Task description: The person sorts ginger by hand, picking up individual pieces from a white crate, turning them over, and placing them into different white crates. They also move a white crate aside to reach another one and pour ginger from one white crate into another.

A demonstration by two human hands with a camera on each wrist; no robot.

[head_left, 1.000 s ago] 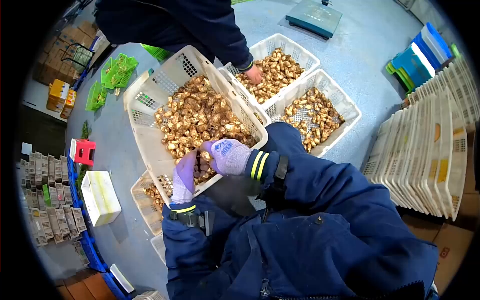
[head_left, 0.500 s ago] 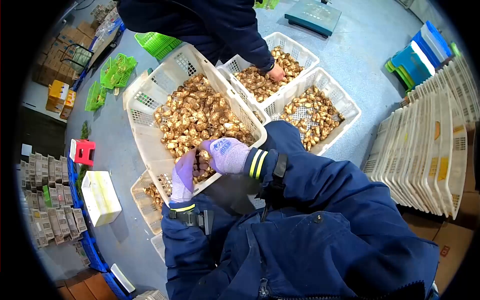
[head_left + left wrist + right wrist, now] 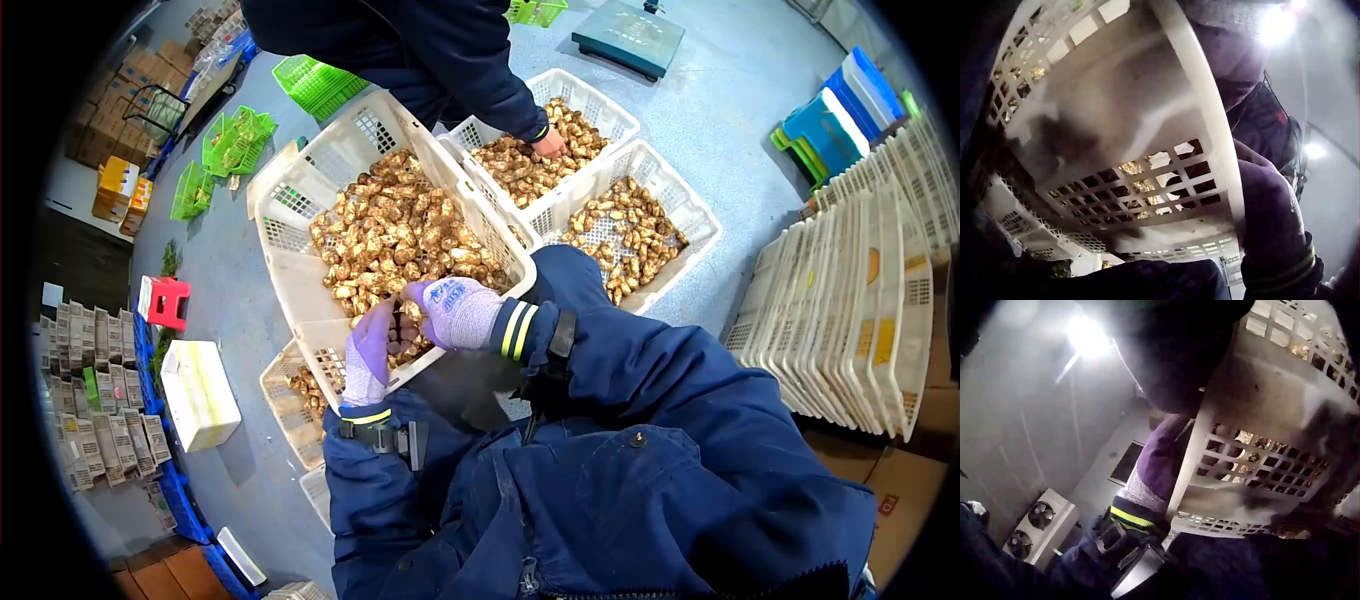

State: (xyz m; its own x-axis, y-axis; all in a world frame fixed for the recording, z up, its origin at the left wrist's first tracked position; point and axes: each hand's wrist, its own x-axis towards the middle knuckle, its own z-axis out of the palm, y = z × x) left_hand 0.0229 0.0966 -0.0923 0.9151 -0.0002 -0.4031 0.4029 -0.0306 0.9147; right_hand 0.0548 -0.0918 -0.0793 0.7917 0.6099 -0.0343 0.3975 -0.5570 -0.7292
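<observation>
In the head view, a white crate (image 3: 318, 308) holds many brown, knobbly tubers (image 3: 390, 225). Both purple-gloved hands are inside its near end, close together. My left hand (image 3: 368, 352) reaches over the near corner, its fingers curled around a pale tuber (image 3: 411, 311). From the other side my right hand (image 3: 457, 312) pinches the same piece. Their fingertips are partly hidden. The left wrist view shows the right hand (image 3: 1266, 203) beyond the crate wall (image 3: 1129, 100); in the right wrist view, the left hand (image 3: 1159, 464) is beside the crate's rim (image 3: 1188, 465).
Another person's bare hand (image 3: 550, 143) reaches into a crate (image 3: 625, 122) of tubers behind. A third crate (image 3: 705, 228) stands to the right, with a platform scale (image 3: 628, 38) farther back. Stacked crates (image 3: 840, 310) are at the right, a foam box (image 3: 200, 396) at the left.
The other person's arm and hand have moved to the right within the back crate, and green baskets behind have come into view. My hands have stayed nearly in place.
</observation>
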